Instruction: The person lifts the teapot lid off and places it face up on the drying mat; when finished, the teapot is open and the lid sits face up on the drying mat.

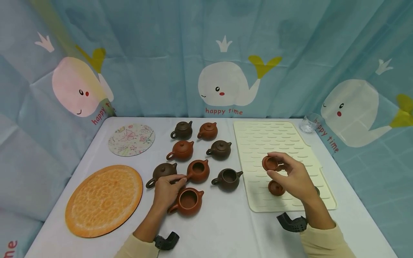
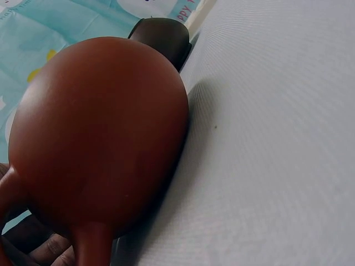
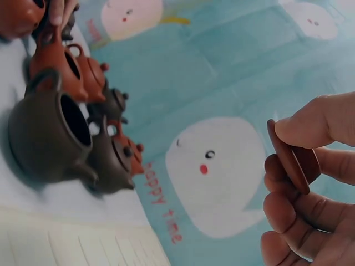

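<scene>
My left hand point(image 1: 167, 191) pinches the handle of a lidless red-brown clay teapot point(image 1: 195, 176). Just below it stands a second lidless red-brown teapot point(image 1: 189, 211), which fills much of the left wrist view. Over the ribbed cream mat point(image 1: 258, 206), my right hand point(image 1: 295, 179) holds a red-brown teapot lid point(image 3: 291, 160) between thumb and fingers, its hollow underside turned up toward the head view. Another red-brown lid point(image 1: 276, 188) lies on the mat beneath that hand. A dark lid point(image 1: 317, 190) is mostly hidden behind the right wrist.
Right of the held teapot stands a dark lidless teapot point(image 1: 228, 183). Several lidded teapots fill the rows behind, including a dark one point(image 1: 165, 170) beside my left hand. A round bread-patterned mat point(image 1: 104, 200) and a floral disc point(image 1: 131, 139) lie left; a clear glass point(image 1: 309, 123) stands back right.
</scene>
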{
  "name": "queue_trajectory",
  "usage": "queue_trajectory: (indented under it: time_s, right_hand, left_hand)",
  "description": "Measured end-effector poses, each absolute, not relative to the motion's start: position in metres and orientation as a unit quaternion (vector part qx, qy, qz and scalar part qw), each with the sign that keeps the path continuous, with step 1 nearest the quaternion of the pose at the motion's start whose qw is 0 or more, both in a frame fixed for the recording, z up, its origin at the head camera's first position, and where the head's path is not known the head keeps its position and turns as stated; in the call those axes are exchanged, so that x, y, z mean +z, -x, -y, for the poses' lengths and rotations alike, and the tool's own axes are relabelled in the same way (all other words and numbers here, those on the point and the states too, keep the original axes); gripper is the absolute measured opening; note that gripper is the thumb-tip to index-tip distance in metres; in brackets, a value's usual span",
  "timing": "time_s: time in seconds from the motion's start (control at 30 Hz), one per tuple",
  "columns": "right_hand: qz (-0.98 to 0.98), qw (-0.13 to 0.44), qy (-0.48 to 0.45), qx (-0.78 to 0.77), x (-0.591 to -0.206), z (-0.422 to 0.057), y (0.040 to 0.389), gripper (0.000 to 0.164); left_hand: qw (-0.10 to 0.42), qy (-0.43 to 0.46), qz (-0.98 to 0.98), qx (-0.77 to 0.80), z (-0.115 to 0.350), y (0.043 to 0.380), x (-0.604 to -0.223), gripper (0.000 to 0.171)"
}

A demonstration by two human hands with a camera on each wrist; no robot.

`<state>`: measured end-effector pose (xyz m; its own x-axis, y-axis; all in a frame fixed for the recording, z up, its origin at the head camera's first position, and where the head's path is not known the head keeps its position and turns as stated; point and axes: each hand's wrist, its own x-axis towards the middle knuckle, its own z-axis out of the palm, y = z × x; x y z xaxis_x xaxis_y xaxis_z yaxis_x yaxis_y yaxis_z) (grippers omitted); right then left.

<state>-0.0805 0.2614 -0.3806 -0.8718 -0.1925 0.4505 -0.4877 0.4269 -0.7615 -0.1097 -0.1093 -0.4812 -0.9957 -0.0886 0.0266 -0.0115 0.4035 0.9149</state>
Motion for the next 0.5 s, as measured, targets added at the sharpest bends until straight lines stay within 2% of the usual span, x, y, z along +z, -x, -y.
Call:
queue_trajectory:
  time_s: [0.5]
  right_hand:
    - [0.858,0.170,-0.159,0.458,-0.393,-0.303,0.074,0.053]
  left_hand:
    - [0.028,-0.037,0.831,-0.554,0.109,0.109,-0.482,0.012]
